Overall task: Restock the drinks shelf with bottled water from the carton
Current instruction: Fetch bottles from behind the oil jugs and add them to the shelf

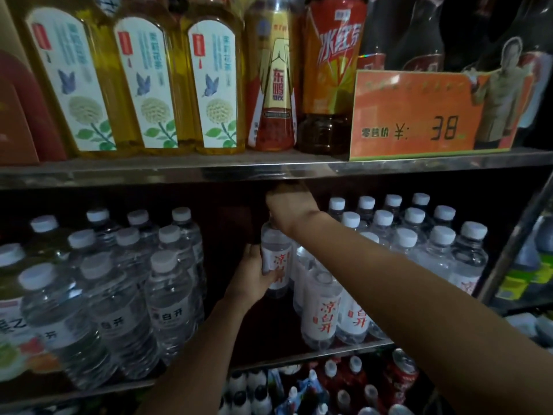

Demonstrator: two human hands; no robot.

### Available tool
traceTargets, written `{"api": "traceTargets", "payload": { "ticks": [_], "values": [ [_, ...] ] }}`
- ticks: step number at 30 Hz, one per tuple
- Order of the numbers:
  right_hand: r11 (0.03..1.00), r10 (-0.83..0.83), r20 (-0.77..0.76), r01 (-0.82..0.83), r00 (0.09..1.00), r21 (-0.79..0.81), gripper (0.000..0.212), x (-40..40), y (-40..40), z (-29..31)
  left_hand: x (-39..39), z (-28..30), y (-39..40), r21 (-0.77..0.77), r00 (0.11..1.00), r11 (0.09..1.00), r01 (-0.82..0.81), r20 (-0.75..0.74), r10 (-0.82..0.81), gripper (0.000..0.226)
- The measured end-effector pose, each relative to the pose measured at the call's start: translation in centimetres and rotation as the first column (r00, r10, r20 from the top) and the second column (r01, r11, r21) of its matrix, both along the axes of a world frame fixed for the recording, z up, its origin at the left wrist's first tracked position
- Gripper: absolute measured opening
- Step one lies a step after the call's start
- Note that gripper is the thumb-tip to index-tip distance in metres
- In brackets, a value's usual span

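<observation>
A clear water bottle with a white label and red characters [276,259] stands upright in the dark gap at the middle of the drinks shelf [344,347]. My left hand [250,275] grips its lower body from the left. My right hand [288,205] reaches in from the right and closes over its top, hiding the cap. More bottles of the same kind [323,310] stand just to the right. The carton is not in view.
White-capped water bottles [167,283] fill the shelf's left side and another group [419,235] its right. The metal upper shelf edge [269,172] hangs just above my right hand, carrying tea bottles [143,85] and an orange price card [419,115]. Red cans and bottles [344,381] sit below.
</observation>
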State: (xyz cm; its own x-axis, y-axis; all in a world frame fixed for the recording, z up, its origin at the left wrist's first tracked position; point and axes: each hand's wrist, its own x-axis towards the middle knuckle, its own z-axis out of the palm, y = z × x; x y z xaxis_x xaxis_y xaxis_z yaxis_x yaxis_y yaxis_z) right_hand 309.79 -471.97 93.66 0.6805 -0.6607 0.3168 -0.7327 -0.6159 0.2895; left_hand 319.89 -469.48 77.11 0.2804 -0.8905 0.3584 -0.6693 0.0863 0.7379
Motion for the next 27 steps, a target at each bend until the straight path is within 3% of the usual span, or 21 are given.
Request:
{"api": "traceTargets", "payload": {
  "ticks": [8, 13, 17, 21, 27],
  "values": [
    [0.999, 0.011, 0.166, -0.018, 0.986, 0.037, 0.025, -1.3, -0.2, -0.3, 0.3, 0.6, -0.4, 0.114, 0.998, 0.992, -0.057, 0.013, 0.056, 0.06],
    [0.989, -0.04, 0.322, -0.009, 0.946, 0.151, 0.028, -4.5, 2.2, 0.3, -0.9, 1.9, 2.6, 0.23, 0.991, 0.965, -0.13, 0.06, 0.119, 0.097],
    [0.973, -0.065, 0.475, -0.049, 0.878, 0.224, 0.029, -6.9, 5.3, -0.2, -0.7, 4.4, 6.5, 0.132, 0.969, 0.978, -0.159, 0.213, 0.128, 0.078],
    [0.969, -0.076, 0.524, -0.061, 0.849, 0.238, 0.025, -9.0, 10.4, -0.9, -1.5, 7.7, 12.1, 0.04, 0.94, 0.997, -0.072, 0.336, 0.055, 0.061],
    [0.968, -0.16, 0.498, 0.036, 0.852, 0.249, 0.047, -12.7, 19.6, -1.9, -4.7, 11.1, 21.6, 0.119, 0.923, 0.993, 0.027, 0.378, -0.07, 0.06]
  ]
}}
